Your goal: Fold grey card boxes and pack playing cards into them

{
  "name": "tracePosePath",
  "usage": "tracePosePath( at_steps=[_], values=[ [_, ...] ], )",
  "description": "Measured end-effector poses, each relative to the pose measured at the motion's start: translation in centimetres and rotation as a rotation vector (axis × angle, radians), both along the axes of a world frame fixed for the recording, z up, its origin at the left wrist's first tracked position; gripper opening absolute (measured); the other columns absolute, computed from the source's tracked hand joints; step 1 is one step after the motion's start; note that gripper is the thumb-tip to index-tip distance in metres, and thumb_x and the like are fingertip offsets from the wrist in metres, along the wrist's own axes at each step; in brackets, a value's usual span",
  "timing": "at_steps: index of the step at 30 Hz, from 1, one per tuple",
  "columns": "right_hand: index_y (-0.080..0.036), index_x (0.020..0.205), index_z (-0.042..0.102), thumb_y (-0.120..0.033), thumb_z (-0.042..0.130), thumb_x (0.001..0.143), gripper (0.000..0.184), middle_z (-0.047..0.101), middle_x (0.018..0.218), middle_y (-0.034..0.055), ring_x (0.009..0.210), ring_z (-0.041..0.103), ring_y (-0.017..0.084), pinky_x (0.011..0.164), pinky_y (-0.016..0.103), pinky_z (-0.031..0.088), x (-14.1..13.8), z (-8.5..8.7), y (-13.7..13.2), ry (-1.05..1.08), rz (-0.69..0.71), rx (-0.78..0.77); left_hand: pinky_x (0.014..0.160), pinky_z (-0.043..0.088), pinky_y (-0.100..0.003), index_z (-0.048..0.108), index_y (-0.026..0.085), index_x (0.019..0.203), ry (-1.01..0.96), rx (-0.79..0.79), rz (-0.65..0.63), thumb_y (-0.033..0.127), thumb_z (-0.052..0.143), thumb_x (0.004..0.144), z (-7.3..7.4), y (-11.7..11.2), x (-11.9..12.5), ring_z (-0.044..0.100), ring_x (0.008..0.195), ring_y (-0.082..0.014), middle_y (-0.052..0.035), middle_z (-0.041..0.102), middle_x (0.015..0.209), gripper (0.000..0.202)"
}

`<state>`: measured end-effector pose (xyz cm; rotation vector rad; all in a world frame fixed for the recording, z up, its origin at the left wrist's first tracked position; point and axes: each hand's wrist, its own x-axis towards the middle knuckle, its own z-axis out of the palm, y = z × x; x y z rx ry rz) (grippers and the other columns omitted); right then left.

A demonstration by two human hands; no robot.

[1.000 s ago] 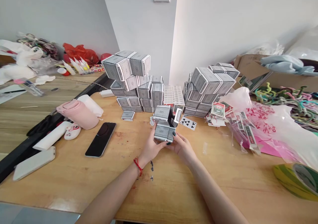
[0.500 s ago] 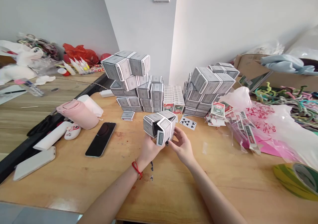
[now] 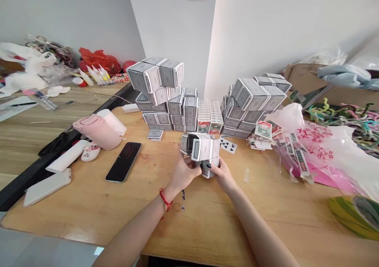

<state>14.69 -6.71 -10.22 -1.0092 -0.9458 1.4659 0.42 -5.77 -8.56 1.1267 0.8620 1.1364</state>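
Between my two hands, above the table's middle, is a block of joined boxes folded from playing cards (image 3: 207, 147), grey-patterned backs outward. One box on its left side gapes and shows a dark inside. My left hand (image 3: 185, 174) is closed on the block's lower left, with a red string round the wrist. My right hand (image 3: 223, 176) grips the lower right, thumb with dark nail against the front face. Just behind lie a loose seven of clubs card (image 3: 227, 145) and, farther left, a small pile of cards (image 3: 155, 135).
Stacked card-box structures stand at back left (image 3: 161, 101) and back right (image 3: 251, 105), with rows of card packs (image 3: 209, 119) between. A phone (image 3: 123, 162) and pink tumbler (image 3: 97, 132) lie left. Plastic bags (image 3: 322, 140) and yellow-green tape (image 3: 355, 215) occupy the right.
The card block has been turned in my hands, so its gaping box now faces left and another box shows underneath. My hands have shifted their grip. The whole view has moved slightly.
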Motion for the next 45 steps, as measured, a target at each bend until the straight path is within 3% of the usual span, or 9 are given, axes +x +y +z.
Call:
tracePosePath(
  at_steps=[8,12,17,23,38,45],
  values=[
    [-0.018,0.104,0.057,-0.038,0.074,0.058,0.053,0.064,0.105,0.0084,0.096,0.058,0.027,0.079,0.037,0.046,-0.3,0.9,0.0,0.048,-0.012,-0.087,0.085,0.049,-0.043,0.039,0.018,0.121,-0.036,-0.13,-0.025,0.012,0.064,0.063,-0.1,0.4,0.2,0.062,0.096,-0.0244,-0.0087,0.066,0.102,0.063],
    [-0.019,0.105,0.056,-0.04,0.071,0.062,0.049,0.065,0.1,0.0076,0.09,0.06,0.025,0.074,0.035,0.048,-0.1,1.1,-0.1,0.056,0.013,-0.098,0.082,0.05,-0.042,0.04,0.019,0.122,-0.044,-0.162,-0.04,0.015,0.063,0.066,0.0,0.4,0.0,0.061,0.096,-0.0245,-0.0078,0.066,0.101,0.06],
    [-0.019,0.106,0.056,-0.038,0.071,0.064,0.048,0.064,0.102,0.0075,0.093,0.058,0.025,0.078,0.035,0.047,0.0,0.6,-0.1,0.05,-0.004,-0.08,0.084,0.048,-0.04,0.042,0.019,0.122,-0.112,-0.191,-0.108,0.022,0.065,0.068,0.3,0.3,-0.2,0.059,0.1,-0.025,-0.0086,0.064,0.106,0.058],
    [-0.018,0.102,0.059,-0.041,0.072,0.061,0.048,0.065,0.1,0.0078,0.097,0.057,0.027,0.082,0.038,0.045,0.0,0.1,0.1,0.007,0.007,-0.067,0.091,0.043,-0.036,0.055,0.014,0.107,-0.114,-0.262,-0.085,0.024,0.072,0.063,0.2,0.3,-0.3,0.054,0.108,-0.0249,-0.0123,0.059,0.114,0.049],
    [-0.018,0.1,0.061,-0.041,0.072,0.061,0.046,0.066,0.098,0.0071,0.092,0.06,0.025,0.08,0.035,0.046,-0.2,0.0,0.0,0.029,0.023,-0.068,0.086,0.044,-0.033,0.064,0.013,0.089,-0.167,-0.356,-0.07,0.019,0.075,0.058,0.6,0.2,-0.4,0.061,0.088,-0.0193,-0.007,0.068,0.091,0.033],
    [-0.019,0.104,0.057,-0.042,0.066,0.068,0.044,0.065,0.103,0.0072,0.094,0.059,0.024,0.077,0.034,0.047,-0.5,0.2,-0.2,0.05,0.018,-0.084,0.084,0.045,-0.033,0.057,0.017,0.103,-0.22,-0.327,-0.071,0.021,0.071,0.064,-0.1,0.2,-0.3,0.057,0.1,-0.0215,-0.0085,0.063,0.105,0.042]
  ],
)
